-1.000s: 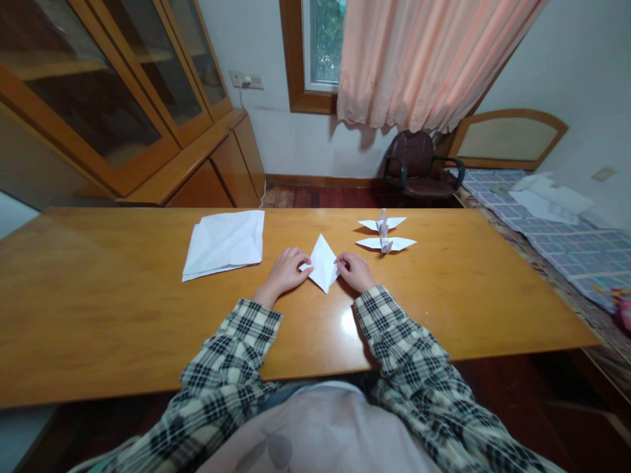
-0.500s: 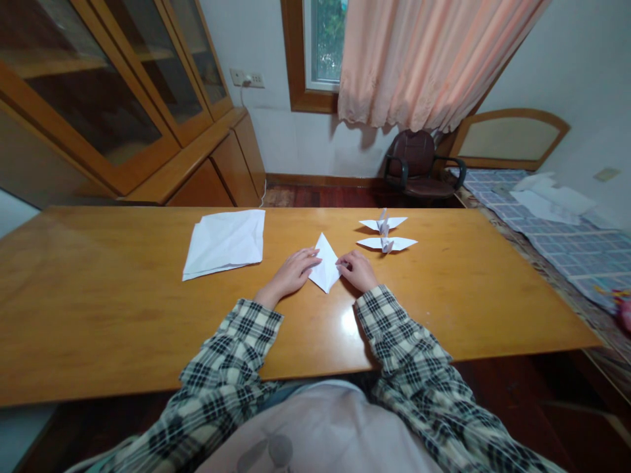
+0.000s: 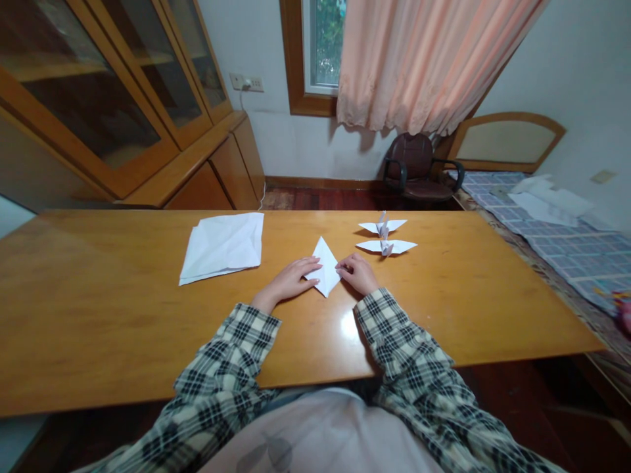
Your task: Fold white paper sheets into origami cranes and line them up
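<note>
A white sheet of paper folded into a kite shape (image 3: 325, 266) lies on the wooden table (image 3: 118, 322), between my two hands. My left hand (image 3: 294, 278) rests on its left side with the fingers stretched out over the paper. At the right corner, my right hand (image 3: 358, 272) has its thumb and fingertips pinched together on the paper's edge. Behind the right hand stand two folded paper cranes (image 3: 386, 247) with spread wings, one behind the other.
On the table's left part lies a stack of white paper sheets (image 3: 224, 246). Beyond the table are a brown armchair (image 3: 417, 164), a wooden cabinet (image 3: 207, 157) on the left and a bed (image 3: 566, 243) with a checked cover on the right.
My left hand has slid slightly further onto the folded paper, its fingers reaching more across it. The right hand keeps its pinch at the right corner. The view has tilted slightly.
</note>
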A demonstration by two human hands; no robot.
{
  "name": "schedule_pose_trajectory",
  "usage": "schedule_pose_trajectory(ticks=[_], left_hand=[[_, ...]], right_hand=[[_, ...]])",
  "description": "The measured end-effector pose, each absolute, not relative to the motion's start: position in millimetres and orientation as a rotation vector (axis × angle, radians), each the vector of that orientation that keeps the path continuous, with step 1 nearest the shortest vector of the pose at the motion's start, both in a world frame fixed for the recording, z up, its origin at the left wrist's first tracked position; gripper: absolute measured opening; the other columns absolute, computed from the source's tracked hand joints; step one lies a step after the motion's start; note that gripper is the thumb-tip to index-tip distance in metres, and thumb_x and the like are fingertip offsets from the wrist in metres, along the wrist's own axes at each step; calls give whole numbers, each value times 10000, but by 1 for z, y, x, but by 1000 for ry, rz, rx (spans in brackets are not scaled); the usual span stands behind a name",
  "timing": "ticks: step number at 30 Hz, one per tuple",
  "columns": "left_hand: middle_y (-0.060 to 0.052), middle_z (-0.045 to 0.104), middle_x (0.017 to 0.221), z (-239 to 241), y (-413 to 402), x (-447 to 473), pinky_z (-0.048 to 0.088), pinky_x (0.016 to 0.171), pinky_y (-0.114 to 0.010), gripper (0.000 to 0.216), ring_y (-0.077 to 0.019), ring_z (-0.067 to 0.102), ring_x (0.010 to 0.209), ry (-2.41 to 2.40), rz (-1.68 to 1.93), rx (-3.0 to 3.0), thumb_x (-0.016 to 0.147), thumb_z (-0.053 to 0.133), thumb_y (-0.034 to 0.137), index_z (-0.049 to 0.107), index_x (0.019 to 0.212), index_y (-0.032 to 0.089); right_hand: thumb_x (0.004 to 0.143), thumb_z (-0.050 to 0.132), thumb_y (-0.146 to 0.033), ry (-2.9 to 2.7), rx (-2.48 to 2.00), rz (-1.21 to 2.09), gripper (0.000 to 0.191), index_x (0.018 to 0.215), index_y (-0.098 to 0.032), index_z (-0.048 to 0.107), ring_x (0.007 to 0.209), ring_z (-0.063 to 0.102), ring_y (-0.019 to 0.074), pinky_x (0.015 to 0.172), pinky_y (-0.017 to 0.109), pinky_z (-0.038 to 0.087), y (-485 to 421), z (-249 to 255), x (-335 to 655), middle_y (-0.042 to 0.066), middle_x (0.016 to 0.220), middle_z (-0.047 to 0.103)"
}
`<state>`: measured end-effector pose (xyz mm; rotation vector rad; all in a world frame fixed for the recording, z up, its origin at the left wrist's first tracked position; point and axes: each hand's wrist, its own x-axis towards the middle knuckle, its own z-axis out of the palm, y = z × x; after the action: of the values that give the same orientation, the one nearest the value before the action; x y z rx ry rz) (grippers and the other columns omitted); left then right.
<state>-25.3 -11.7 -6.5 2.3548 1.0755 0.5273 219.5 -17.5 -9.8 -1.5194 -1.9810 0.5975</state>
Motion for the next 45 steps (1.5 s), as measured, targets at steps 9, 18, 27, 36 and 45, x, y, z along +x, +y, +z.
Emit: schedule_pose_trajectory(ticks=[9,18,27,36,45], left_hand=[[-107,464,1463,-2,-12,-27,287,1146,-473,685,-273,394,1371,1034,494,2319,690,776,489,570,1306,270],[-99,489,1443,-1,-13,-28,306,1141,-465,558,-263,422,1351,1030,549,2297,754,733,453,607,1261,256],[-100,508,1423,-2,-13,-28,320,1131,-442,446,-247,436,1339,1025,578,2256,796,684,457,632,1179,234],[-114,599,1319,-3,-8,-31,385,1073,-435,303,-265,521,1257,1023,654,2143,749,717,440,657,907,188],[-95,625,1297,-7,-4,-40,404,1067,-431,326,-256,559,1220,1028,645,2105,786,685,433,696,1019,206]], right_hand=[[822,656,-242,-2005,-1509,587,105,883,-215,737,767,541,156,763,296,421,-15,-10,221,20,822,572],[822,649,-214,-1978,-1513,597,100,870,-202,736,743,539,145,747,286,424,-16,-9,220,22,835,582],[824,647,-226,-1977,-1506,596,103,864,-205,739,749,537,150,754,289,422,-16,-10,220,23,819,581],[824,652,-224,-1988,-1492,588,100,861,-203,742,750,536,145,745,281,412,-14,-12,221,25,824,583],[821,653,-220,-1972,-1473,594,95,849,-200,742,729,531,140,718,277,408,-14,-13,221,22,814,583]])
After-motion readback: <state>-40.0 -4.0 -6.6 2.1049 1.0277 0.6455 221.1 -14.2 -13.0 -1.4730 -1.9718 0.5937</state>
